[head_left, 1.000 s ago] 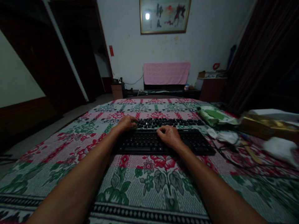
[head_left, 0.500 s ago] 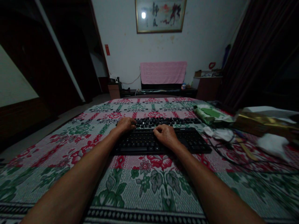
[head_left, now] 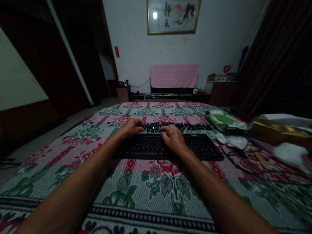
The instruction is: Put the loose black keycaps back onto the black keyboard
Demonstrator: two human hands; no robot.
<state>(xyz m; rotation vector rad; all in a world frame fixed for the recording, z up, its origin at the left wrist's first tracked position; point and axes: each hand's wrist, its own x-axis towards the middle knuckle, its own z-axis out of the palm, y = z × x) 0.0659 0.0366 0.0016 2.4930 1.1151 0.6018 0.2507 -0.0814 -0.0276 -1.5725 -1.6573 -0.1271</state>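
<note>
A black keyboard (head_left: 202, 148) lies on a floral bed cover (head_left: 156, 191). Behind it runs a row of loose black keycaps (head_left: 190, 126). My left hand (head_left: 131, 127) rests at the left end of that row with its fingers curled down onto the caps. My right hand (head_left: 174, 139) lies over the middle of the keyboard, its fingertips drawn together at the near edge of the keycap row. What either hand pinches is too dark and small to make out.
To the right on the bed lie a green-and-white packet (head_left: 223, 121), a gold box (head_left: 278, 131), a white cloth (head_left: 289, 154) and a dark cable (head_left: 240, 159). A pink cloth (head_left: 174, 75) covers a screen by the far wall.
My right hand has moved forward from the keyboard's middle to the keycap row. The left hand stays at the row's left end. The camera has shifted slightly.
</note>
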